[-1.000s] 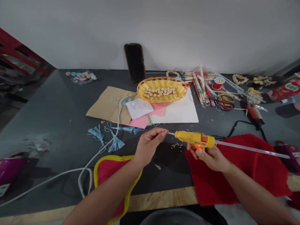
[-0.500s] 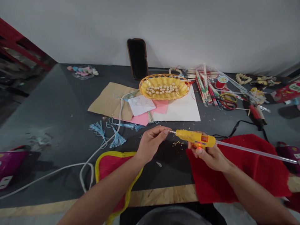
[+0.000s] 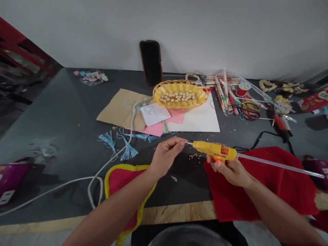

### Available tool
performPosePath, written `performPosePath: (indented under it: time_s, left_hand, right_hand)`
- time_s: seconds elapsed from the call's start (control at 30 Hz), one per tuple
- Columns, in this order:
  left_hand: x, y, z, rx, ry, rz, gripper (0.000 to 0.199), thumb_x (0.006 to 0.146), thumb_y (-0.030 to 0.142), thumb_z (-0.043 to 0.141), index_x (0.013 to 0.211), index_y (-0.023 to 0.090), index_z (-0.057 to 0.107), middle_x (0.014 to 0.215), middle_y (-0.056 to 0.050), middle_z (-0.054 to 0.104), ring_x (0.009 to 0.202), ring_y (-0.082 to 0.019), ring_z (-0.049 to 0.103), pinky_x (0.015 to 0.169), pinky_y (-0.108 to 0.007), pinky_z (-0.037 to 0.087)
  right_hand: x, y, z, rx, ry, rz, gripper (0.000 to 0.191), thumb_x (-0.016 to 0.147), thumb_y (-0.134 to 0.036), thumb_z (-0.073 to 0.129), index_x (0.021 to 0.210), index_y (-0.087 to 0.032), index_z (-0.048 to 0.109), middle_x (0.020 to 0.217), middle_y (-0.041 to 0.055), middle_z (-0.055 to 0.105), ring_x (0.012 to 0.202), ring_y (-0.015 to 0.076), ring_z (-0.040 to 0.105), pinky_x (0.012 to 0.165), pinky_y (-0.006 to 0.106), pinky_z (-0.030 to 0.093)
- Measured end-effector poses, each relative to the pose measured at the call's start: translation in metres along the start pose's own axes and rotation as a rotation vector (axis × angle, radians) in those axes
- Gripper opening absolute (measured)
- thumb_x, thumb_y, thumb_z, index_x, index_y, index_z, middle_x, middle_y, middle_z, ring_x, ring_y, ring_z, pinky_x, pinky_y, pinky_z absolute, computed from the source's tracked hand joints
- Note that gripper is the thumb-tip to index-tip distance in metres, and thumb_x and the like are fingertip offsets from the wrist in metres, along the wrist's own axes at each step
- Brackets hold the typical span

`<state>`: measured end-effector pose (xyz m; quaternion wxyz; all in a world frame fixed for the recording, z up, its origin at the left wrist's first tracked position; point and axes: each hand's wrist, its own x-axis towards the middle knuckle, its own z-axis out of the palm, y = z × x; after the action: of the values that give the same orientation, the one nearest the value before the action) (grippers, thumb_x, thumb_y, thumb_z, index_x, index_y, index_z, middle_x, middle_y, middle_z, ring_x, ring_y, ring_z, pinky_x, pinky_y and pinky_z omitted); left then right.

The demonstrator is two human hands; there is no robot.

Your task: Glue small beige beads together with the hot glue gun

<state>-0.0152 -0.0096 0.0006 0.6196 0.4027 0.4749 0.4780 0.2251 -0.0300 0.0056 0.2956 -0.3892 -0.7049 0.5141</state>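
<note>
A yellow hot glue gun (image 3: 214, 149), its small light glowing red, is gripped in my right hand (image 3: 228, 169). A long clear glue stick (image 3: 279, 166) sticks out of its back end to the right. My left hand (image 3: 166, 153) is closed in a pinch right at the gun's metal nozzle (image 3: 189, 143); whatever the fingertips hold is too small to make out. Below the gun lie several tiny beige beads (image 3: 194, 156) on the dark table. Beyond my hands stands a yellow woven basket (image 3: 181, 104) with several small flower-shaped bead pieces (image 3: 176, 97) in it.
Blue tassels (image 3: 128, 152) and a white cable (image 3: 130, 128) lie to the left. Paper sheets (image 3: 120, 109) sit under the basket. A phone (image 3: 151, 63) leans on the wall. Scissors (image 3: 249, 111) and red thread (image 3: 243, 89) are at right, with red cloth (image 3: 261, 198) under my right arm.
Almost nothing differs. Both hands and the glue gun keep their places, with the nozzle still at my left fingertips; the whole view has shifted very slightly.
</note>
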Motion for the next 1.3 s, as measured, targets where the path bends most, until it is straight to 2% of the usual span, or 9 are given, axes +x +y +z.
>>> performPosePath:
  time_s: [0.27, 0.77, 1.3]
  left_hand:
    - [-0.0003, 0.0002, -0.0009, 0.026, -0.001, -0.006, 0.027, 0.078, 0.042, 0.070, 0.084, 0.017, 0.075, 0.067, 0.000, 0.056, 0.062, -0.011, 0.041, 0.055, -0.024, 0.030]
    - [-0.0006, 0.0009, -0.0011, 0.056, -0.015, 0.010, 0.026, 0.081, 0.041, 0.068, 0.084, 0.016, 0.074, 0.066, 0.000, 0.054, 0.062, -0.011, 0.041, 0.056, -0.023, 0.030]
    - [-0.0006, 0.0033, -0.0005, 0.099, -0.009, 0.020, 0.027, 0.081, 0.042, 0.067, 0.081, 0.016, 0.073, 0.065, 0.001, 0.053, 0.062, -0.011, 0.041, 0.057, -0.023, 0.031]
  right_hand:
    - [0.0006, 0.0002, 0.0000, -0.048, -0.016, -0.005, 0.031, 0.098, -0.044, 0.039, 0.097, -0.019, 0.057, 0.081, 0.0029, 0.054, 0.060, 0.0122, 0.048, 0.060, 0.028, 0.045]
    - [0.0017, -0.0005, 0.0000, -0.107, 0.010, -0.043, 0.027, 0.098, -0.040, 0.041, 0.094, -0.018, 0.057, 0.080, 0.0037, 0.056, 0.066, 0.0126, 0.051, 0.057, 0.025, 0.045]
    - [0.0004, 0.0004, -0.0007, -0.174, 0.026, -0.053, 0.031, 0.097, -0.042, 0.042, 0.087, -0.017, 0.058, 0.071, 0.0022, 0.056, 0.065, 0.0142, 0.053, 0.063, 0.029, 0.048]
